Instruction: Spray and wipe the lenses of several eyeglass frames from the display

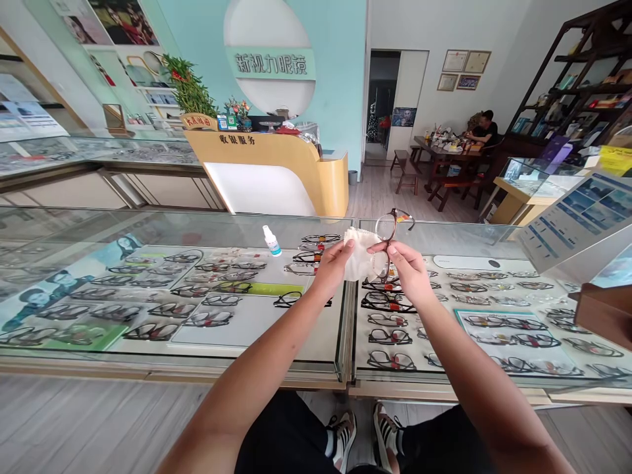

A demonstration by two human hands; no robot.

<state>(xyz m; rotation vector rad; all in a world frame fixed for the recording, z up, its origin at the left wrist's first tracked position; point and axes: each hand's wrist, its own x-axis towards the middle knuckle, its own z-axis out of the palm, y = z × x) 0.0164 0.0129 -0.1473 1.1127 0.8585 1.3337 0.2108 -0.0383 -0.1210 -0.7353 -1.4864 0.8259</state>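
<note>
Above the glass display case, my right hand (409,268) is closed on a pair of eyeglasses (394,224), gripping the frame near its middle. The glasses are turned on end, one lens up and one down, with an orange-yellow tag on the upper part. My left hand (337,260) pinches a pale cleaning cloth (360,253), which lies against the lower lens and partly hides it. On the glass to the left stands a small white spray bottle (271,241) with a blue band. Some dark-framed glasses (288,299) lie just beyond my left forearm.
The glass display case (316,368) spans the front, with many eyeglasses inside. A white display box (577,217) and a brown box (605,313) stand at the right. Behind are a wooden counter (276,148) and a person (486,130) seated at a table.
</note>
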